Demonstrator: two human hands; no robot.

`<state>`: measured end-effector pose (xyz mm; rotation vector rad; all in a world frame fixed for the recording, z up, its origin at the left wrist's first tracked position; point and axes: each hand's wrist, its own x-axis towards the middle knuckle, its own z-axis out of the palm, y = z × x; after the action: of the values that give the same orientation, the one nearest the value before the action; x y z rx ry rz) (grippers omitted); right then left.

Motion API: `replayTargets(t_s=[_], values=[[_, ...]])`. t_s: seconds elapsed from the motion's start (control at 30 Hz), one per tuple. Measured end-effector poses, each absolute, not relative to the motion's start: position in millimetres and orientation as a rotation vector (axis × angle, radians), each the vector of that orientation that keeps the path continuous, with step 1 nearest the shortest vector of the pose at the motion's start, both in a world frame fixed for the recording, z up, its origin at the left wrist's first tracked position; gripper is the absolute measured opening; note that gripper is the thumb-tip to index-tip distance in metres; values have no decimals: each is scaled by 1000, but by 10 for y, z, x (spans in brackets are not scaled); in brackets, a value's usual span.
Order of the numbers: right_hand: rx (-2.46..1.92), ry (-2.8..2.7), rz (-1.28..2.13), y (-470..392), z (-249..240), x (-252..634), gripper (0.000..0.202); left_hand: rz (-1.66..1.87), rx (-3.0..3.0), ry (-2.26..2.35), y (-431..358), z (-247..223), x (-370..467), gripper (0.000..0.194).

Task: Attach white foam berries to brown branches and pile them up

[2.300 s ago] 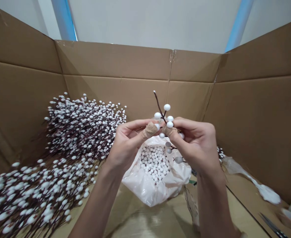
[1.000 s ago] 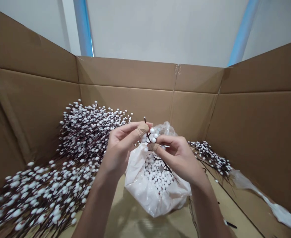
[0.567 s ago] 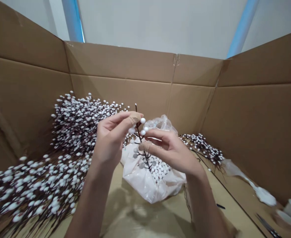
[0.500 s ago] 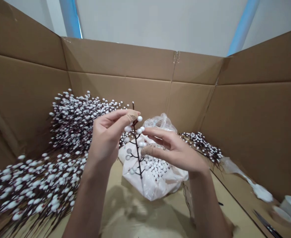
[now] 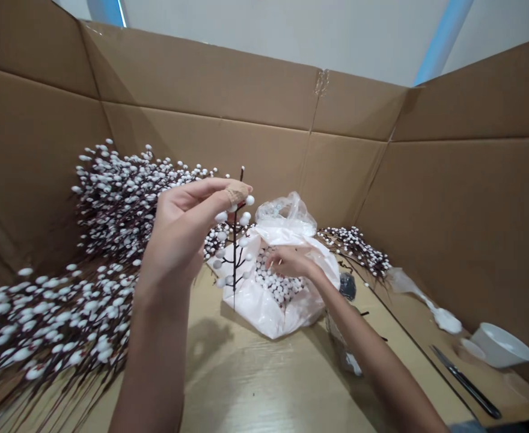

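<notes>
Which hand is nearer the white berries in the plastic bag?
Right. The right hand is at the white berries; the left hand is off to their left, holding a berry stem.

Brown cardboard walls [image 5: 201, 78] — creased, white cup [image 5: 501, 347], dark-handled tool [image 5: 468, 385] near it.

We count two hands, one left [image 5: 177, 225] and one right [image 5: 291, 263], and one lone sprig [image 5: 234, 252]. Berried stems make three heaps: one far left [image 5: 124, 204], one near left [image 5: 66, 325], one far right [image 5: 359, 246]. We also see one white bag [image 5: 264, 316] of berries [image 5: 278, 285] too many to number, one white cup [image 5: 503, 349] and one dark-handled tool [image 5: 469, 385].
</notes>
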<state>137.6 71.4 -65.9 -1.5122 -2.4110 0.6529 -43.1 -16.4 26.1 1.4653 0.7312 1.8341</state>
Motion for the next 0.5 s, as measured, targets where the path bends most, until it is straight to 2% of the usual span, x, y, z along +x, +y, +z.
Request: replayTargets(t_s=[0.37,0.5], values=[[-1624,-2446,508,926,-1114,1331,26,1869,1454,644,-193,262,-484,5],[-1590,-2419,508,944,-1152,1352,15,1866,1468,641,-214,267,-484,7]])
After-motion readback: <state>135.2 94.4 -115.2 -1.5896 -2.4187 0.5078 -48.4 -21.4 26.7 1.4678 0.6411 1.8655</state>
